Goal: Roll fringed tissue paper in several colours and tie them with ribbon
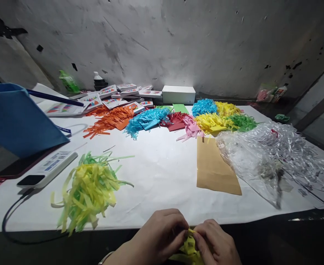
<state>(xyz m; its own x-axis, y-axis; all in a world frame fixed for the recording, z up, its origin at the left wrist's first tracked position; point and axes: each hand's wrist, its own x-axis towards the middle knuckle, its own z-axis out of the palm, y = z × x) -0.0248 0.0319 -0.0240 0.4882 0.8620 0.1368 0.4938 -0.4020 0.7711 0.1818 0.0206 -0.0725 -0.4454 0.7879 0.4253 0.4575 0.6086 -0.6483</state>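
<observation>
At the table's near edge, my left hand (166, 232) and my right hand (215, 239) are close together, fingertips pinched on a yellow paper tassel (189, 247). Its top is a thin twisted bit between the two hands, and its strips hang below, partly hidden by my fingers. To the left on the white table covering (156, 176) lies a loose pile of yellow and green fringed paper (91, 187). A bracelet shows at my left wrist.
Bundles of fringed paper lie along the back, among them orange (110, 119), blue (149, 117) and yellow (213, 121). Flat printed boxes (106, 92) and a white box (178, 94) stand behind. Brown paper (215, 165) and a clear plastic bag (250, 158) lie right; a power bank (47, 169) lies left.
</observation>
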